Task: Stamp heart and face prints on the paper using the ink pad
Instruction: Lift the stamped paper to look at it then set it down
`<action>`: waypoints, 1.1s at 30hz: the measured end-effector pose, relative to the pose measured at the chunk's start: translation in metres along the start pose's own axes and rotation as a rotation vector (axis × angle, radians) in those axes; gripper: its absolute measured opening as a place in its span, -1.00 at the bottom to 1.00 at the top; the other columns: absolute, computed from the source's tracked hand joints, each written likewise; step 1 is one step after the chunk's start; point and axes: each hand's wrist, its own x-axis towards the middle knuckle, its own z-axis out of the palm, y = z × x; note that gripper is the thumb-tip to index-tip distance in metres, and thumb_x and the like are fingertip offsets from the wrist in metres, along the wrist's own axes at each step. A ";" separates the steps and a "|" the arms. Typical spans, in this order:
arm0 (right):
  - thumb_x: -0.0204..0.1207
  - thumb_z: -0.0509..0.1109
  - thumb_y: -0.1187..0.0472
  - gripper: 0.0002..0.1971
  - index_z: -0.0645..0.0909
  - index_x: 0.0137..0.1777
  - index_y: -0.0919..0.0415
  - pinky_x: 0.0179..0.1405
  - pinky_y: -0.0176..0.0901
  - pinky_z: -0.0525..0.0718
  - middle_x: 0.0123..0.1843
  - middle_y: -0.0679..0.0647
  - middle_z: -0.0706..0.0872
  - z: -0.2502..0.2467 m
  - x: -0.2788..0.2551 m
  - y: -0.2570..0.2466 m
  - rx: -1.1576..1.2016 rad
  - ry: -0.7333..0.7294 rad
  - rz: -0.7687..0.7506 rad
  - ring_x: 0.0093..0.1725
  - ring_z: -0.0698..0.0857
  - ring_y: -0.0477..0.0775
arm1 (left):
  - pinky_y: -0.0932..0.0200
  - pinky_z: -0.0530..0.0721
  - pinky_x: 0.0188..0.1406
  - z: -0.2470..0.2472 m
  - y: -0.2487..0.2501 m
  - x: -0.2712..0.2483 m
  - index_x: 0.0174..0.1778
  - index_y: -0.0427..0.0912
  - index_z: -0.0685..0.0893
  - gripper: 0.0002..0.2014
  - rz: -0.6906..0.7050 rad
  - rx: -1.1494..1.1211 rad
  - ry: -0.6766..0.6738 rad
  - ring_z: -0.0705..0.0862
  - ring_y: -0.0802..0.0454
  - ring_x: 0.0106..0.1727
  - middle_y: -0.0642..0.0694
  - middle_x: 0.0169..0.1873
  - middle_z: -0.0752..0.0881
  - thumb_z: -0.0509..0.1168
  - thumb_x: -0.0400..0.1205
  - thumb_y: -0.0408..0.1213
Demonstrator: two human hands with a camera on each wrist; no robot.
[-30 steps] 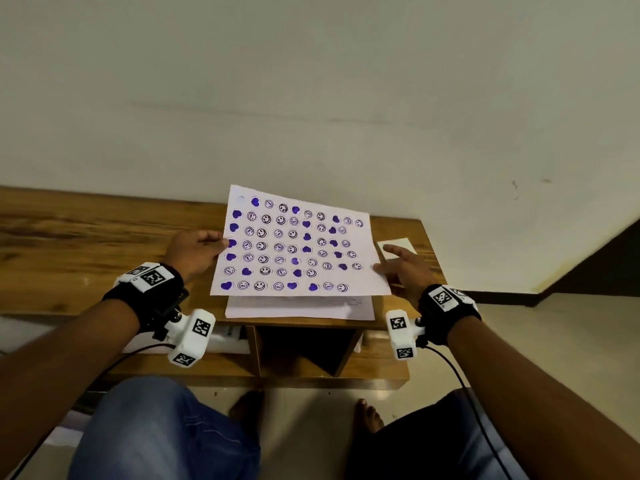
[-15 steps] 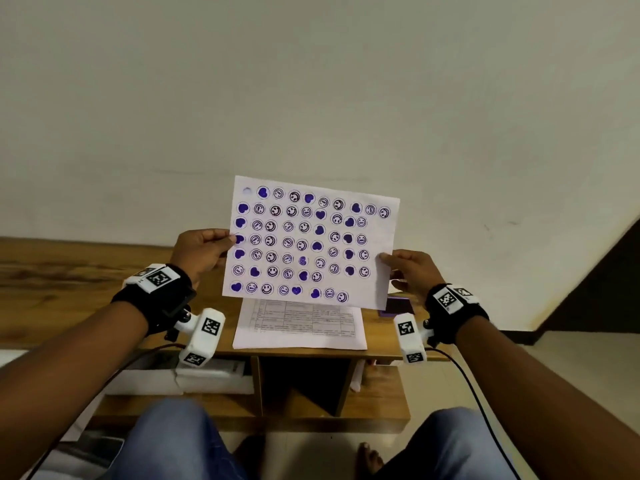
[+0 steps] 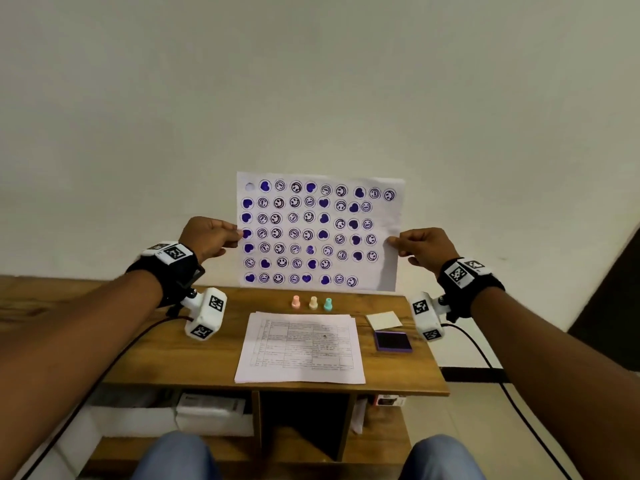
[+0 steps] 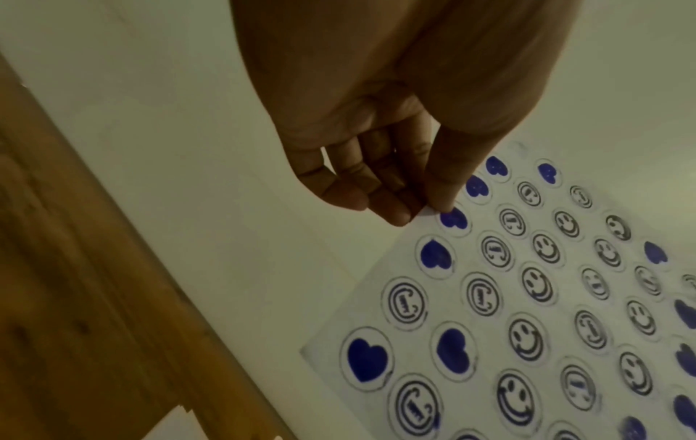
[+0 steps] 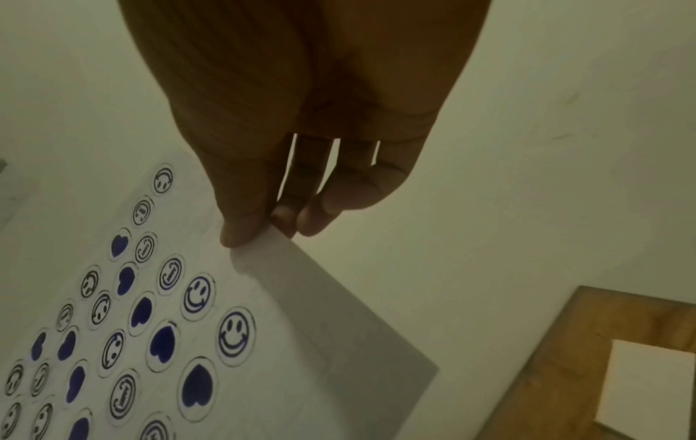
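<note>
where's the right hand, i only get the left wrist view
Observer: The right hand pinches the right edge of the stamped paper, which is held upright above the table.
Operator: what's on the table under it
Observer: Three stamps, pink, cream and teal, stand in a row near the far edge.
Operator: and the ink
Observer: The ink pad lies to the right of a stack of printed sheets, its dark surface showing.
</note>
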 end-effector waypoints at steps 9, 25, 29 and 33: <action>0.43 0.65 0.16 -0.84 0.76 -0.26 0.21 -0.38 -0.26 0.45 -0.39 0.12 0.65 -0.008 0.001 -0.010 0.008 -0.004 0.014 -0.30 0.52 0.04 | 0.26 0.60 -0.34 0.002 0.004 0.001 -0.27 -0.14 0.72 -0.91 0.028 0.072 0.008 0.71 0.10 -0.32 -0.05 -0.37 0.76 0.50 0.50 -0.34; 0.40 0.67 0.16 -0.82 0.76 -0.34 0.16 -0.38 -0.25 0.49 -0.46 0.06 0.67 -0.014 0.001 0.008 -0.001 0.009 0.027 -0.36 0.57 0.00 | 0.25 0.61 -0.30 0.012 -0.001 0.002 -0.19 -0.15 0.74 -0.96 0.081 0.139 -0.022 0.71 0.10 -0.28 -0.07 -0.31 0.75 0.48 0.53 -0.33; 0.39 0.67 0.16 -0.83 0.76 -0.30 0.19 -0.42 -0.28 0.49 -0.47 0.07 0.68 -0.015 0.001 0.009 0.004 0.015 0.029 -0.39 0.58 -0.02 | 0.25 0.60 -0.30 0.014 -0.002 0.003 -0.13 -0.19 0.75 -0.94 0.075 0.137 -0.020 0.70 0.11 -0.29 -0.06 -0.32 0.74 0.48 0.54 -0.33; 0.41 0.65 0.16 -0.83 0.76 -0.30 0.19 -0.39 -0.26 0.49 -0.43 0.09 0.67 -0.016 0.000 0.008 0.000 0.003 0.021 -0.37 0.57 -0.02 | 0.26 0.59 -0.31 0.014 -0.003 0.005 -0.05 -0.23 0.76 -0.88 0.081 0.159 -0.024 0.71 0.12 -0.28 -0.05 -0.32 0.74 0.48 0.54 -0.31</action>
